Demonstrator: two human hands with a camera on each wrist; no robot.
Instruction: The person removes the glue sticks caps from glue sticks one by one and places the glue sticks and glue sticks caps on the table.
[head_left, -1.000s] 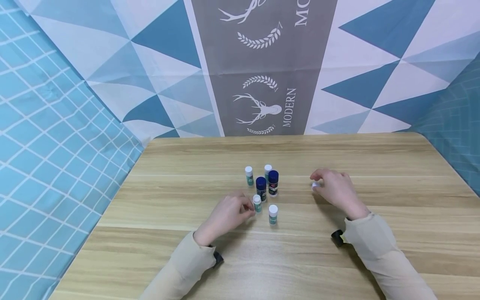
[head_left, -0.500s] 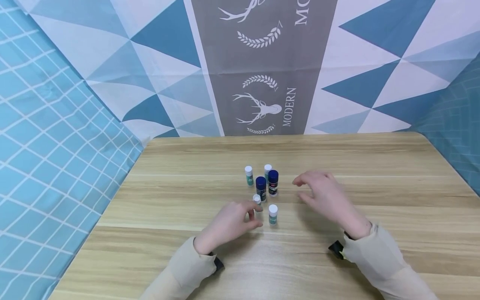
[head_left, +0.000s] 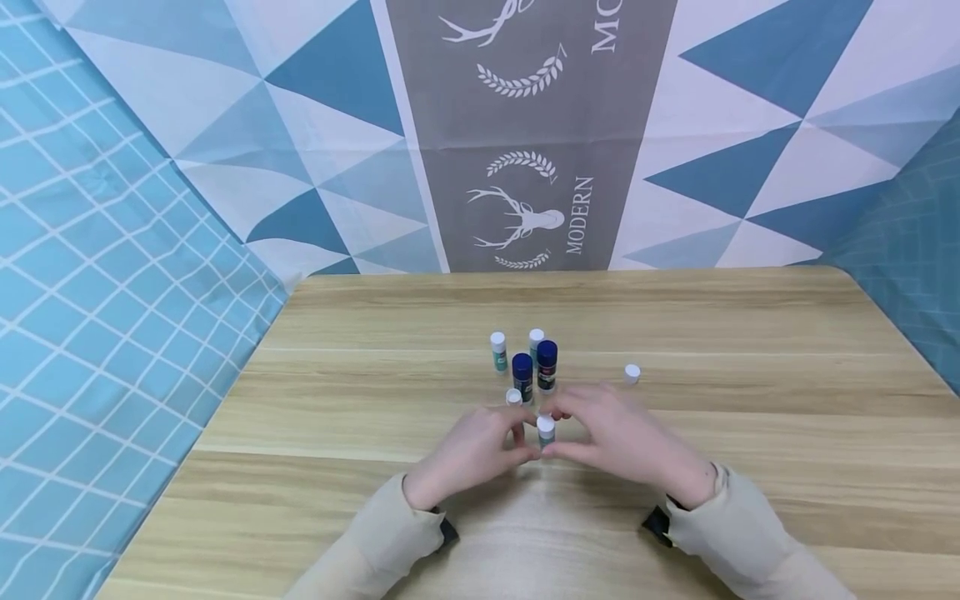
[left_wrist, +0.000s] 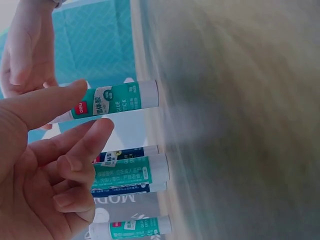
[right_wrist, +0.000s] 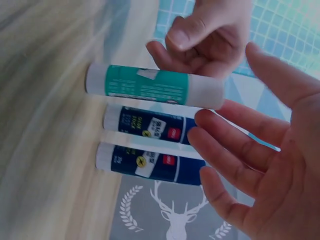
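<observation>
A green-labelled glue stick with a white cap stands upright on the table between both hands. From its left side my left hand reaches in, thumb and fingers parted beside it; the thumb overlaps the label in the left wrist view. My right hand comes from the other side, its spread fingers right at the white cap. Another green glue stick, its top showing a white rim, stands just behind the left fingers, partly hidden. A loose white cap lies farther right.
Behind the hands stand two dark blue glue sticks, the nearer one and the right one. Two more green ones stand farther back, one on the left and one partly hidden. The wooden table meets a patterned cloth behind.
My right hand has let go of the white cap, leaving it on the table, and moved left to the front glue stick. My left hand has left the other green stick and shifted right.
</observation>
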